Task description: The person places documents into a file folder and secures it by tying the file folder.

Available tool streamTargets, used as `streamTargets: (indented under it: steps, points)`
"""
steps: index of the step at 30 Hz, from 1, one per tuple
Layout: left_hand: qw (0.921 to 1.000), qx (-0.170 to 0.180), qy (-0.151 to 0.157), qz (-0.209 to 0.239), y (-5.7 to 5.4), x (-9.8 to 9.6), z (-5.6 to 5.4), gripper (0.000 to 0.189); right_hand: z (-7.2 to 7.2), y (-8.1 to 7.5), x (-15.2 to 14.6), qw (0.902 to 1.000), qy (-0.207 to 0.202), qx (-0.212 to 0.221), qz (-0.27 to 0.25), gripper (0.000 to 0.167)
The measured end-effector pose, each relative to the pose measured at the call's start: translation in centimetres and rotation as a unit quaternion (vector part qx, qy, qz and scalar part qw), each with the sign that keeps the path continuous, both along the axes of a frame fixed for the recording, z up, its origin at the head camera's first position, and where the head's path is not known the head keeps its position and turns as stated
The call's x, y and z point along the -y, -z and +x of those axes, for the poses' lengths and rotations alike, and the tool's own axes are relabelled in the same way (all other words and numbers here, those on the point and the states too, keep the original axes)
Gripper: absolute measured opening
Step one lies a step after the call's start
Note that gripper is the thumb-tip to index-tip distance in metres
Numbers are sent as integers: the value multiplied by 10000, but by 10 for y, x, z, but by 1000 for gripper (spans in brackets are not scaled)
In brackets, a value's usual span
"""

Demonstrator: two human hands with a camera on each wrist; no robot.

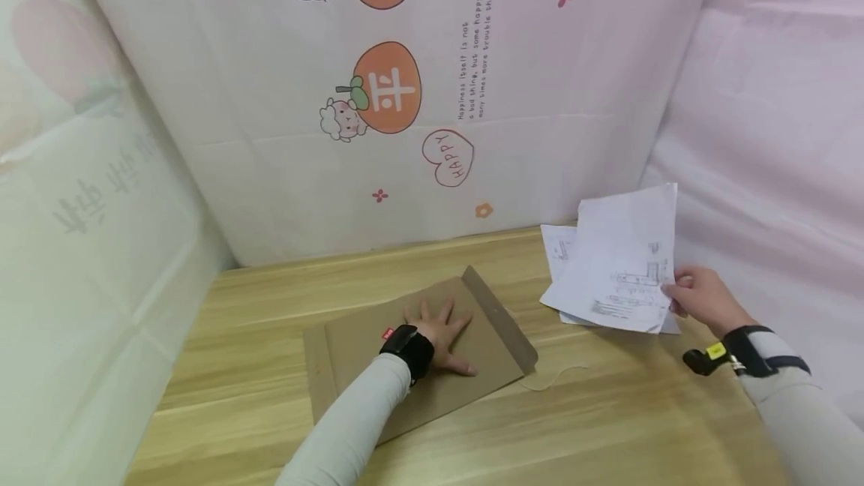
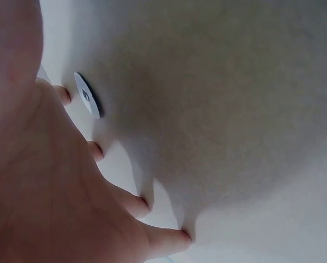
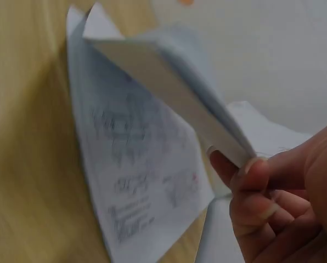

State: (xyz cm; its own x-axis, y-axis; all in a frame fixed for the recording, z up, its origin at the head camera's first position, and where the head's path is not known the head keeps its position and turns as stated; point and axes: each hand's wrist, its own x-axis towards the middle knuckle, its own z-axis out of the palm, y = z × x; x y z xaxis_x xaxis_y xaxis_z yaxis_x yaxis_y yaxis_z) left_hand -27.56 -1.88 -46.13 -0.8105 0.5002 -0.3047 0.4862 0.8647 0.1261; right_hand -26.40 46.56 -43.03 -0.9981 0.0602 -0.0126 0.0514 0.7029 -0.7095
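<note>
My left hand (image 1: pixel 442 332) lies with fingers spread on a brown kraft document envelope (image 1: pixel 489 343), its palm toward the surface. A small round closure disc (image 2: pixel 86 94) sits near those fingertips in the left wrist view. Along the envelope's right end runs a folded-out flap (image 1: pixel 501 321). Over at the right, my right hand (image 1: pixel 709 295) pinches the edge of a printed paper (image 1: pixel 617 261) between thumb and fingers. This held paper (image 3: pixel 169 71) bends upward in the right wrist view, above another printed sheet (image 3: pixel 136 142) on the table.
A thin string (image 1: pixel 556 377) trails from the envelope's right end across the wooden table (image 1: pixel 256 328). Part of a lower sheet (image 1: pixel 559 246) shows beneath the held paper. Printed cloth (image 1: pixel 270 96) hangs behind the table, and more cloth walls stand at both sides.
</note>
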Motion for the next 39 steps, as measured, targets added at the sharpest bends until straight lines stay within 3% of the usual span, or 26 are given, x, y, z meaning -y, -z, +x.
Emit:
streamTargets:
  steps: [6, 14, 21, 24, 27, 34, 39]
  points:
    - [10000, 20, 12, -12, 1, -1, -1, 105, 14, -15, 30, 9959, -117, -584, -685, 42]
    - [10000, -61, 9, 41, 3, -2, 1, 104, 16, -20, 77, 9907, -416, -449, -1218, 35]
    - [9997, -231, -4, -77, 8, -3, -2, 105, 14, -3, 107, 9821, -849, -333, -1650, 21]
    - [9996, -275, -25, -48, 12, -4, -5, 109, 14, 7, 110, 9849, -745, -302, -1532, 19]
    - [9993, -355, -60, 39, 24, -2, -12, 115, 15, 17, 112, 9903, -577, -227, -1242, 18]
    - [9997, -183, -50, 122, 20, -1, -11, 115, 26, 37, 126, 9936, -352, -168, -1064, 18]
    - [9988, -271, -20, 409, 31, -1, -17, 120, 35, 42, 143, 9927, -340, 114, -1149, 17]
